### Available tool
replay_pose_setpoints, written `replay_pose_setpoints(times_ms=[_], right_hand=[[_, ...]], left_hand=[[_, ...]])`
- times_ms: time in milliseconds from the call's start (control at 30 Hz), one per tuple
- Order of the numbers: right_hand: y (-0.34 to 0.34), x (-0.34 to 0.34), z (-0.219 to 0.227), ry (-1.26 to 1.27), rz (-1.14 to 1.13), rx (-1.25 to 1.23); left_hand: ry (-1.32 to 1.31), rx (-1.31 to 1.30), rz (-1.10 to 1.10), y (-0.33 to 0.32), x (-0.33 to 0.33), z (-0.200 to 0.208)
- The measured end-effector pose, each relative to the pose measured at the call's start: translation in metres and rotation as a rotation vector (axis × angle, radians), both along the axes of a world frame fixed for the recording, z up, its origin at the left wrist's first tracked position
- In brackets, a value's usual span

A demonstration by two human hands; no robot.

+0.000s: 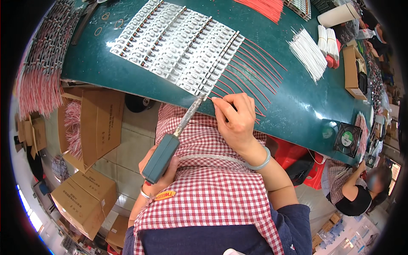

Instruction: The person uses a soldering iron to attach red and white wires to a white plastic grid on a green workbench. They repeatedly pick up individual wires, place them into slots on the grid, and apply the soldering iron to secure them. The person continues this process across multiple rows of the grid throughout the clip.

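Observation:
My left hand (168, 172) is wrapped round the dark green handle of a soldering iron (161, 159). Its long metal shaft slants up to the near corner of a sheet of silvery metal parts (178, 46) in rows on the table. Thumb and fingers of my right hand (236, 117) pinch a thin red wire (209, 98) close beside the iron's tip. Several other red wires (255, 70) fan out to the right from the sheet's right edge, lying on the table. Whether the tip touches the wire or the metal is too small to tell.
The green table (293, 110) carries white wires (309, 55), a red wire bundle (265, 8), a white cylinder (338, 16) and a small fan (346, 138). Wired parts (46, 59) hang over its left end. Cardboard boxes (100, 127) stand below left. Another person (355, 187) sits at right.

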State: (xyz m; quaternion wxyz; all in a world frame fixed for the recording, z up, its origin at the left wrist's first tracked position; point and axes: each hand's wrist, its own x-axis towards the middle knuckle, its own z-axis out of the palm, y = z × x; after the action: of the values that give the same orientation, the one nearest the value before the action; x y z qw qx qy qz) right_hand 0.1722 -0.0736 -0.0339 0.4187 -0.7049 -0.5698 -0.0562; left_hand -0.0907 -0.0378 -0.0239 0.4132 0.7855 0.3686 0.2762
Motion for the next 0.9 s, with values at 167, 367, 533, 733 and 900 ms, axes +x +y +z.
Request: replay_pose_setpoints(times_ms=[167,367,533,733,900], right_hand=[[0.000,0.000,-0.001,-0.002,-0.005,0.003],[0.001,0.000,-0.001,-0.002,-0.005,0.008],[0.001,0.000,0.000,-0.003,-0.007,0.012],[0.001,0.001,0.000,0.005,-0.004,0.019],[0.001,0.000,0.000,0.006,-0.007,0.017]], left_hand=[[0.065,0.008,0.082,-0.002,-0.008,0.001],[0.048,0.006,0.083,0.001,-0.002,0.008],[0.003,-0.117,0.150,-0.004,-0.001,0.005],[0.035,0.016,0.026,-0.002,-0.003,-0.003],[0.005,0.101,-0.054,0.001,0.003,-0.006]])
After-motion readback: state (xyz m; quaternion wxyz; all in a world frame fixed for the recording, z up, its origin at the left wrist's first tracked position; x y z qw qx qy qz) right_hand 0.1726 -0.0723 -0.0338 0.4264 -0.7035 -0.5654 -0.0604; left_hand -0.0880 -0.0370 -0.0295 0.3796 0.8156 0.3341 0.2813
